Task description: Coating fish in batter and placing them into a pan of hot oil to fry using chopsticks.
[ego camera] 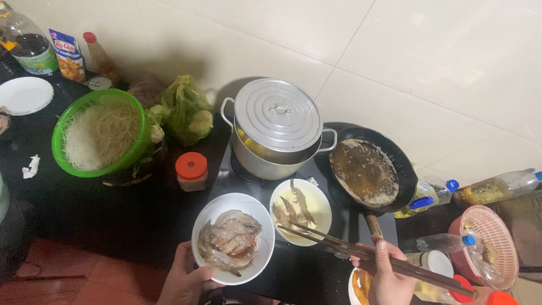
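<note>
Holding round white bowl (233,237) of glossy shrimp (230,240), thin wooden chopsticks (361,252)

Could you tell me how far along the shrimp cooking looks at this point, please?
Looks done: the wok holds only used oil, and the white bowl in the left hand carries several shrimp. In hand: the right hand points chopsticks at the batter bowl. Left: about three shrimp there; the noodles sit untouched.

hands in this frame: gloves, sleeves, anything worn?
Both bare. The left hand and the right hand show no gloves, rings or watch in the visible parts. No sleeve reaches the left wrist; the right wrist is cut off by the bottom edge, so anything worn further up cannot be told.
</note>
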